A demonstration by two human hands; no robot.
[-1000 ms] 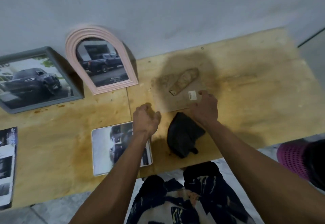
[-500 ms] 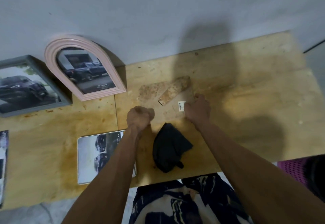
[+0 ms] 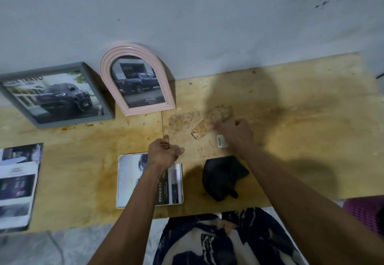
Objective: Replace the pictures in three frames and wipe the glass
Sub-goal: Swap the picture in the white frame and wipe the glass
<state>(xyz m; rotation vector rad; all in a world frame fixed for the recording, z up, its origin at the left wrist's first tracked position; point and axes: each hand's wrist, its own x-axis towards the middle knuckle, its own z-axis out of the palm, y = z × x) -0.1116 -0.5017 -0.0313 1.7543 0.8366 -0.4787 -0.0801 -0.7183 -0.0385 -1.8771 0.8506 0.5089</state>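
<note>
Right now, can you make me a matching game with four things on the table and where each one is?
Things:
1. pink arched frame
2. grey frame
3. black cloth
4. loose truck picture

Places:
A. under the left forearm
B. near the table's front edge, between the two arms
C. leaning on the wall, furthest left
D. leaning on the wall, beside the grey one

Pairs: 1-D, 2-C, 3-B, 4-A

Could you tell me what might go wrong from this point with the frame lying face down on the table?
The right hand is at the easel stand on the frame back; forcing it could snap the stand. The loose picture lies near the table edge under the left forearm, so it might get swept off.
</note>
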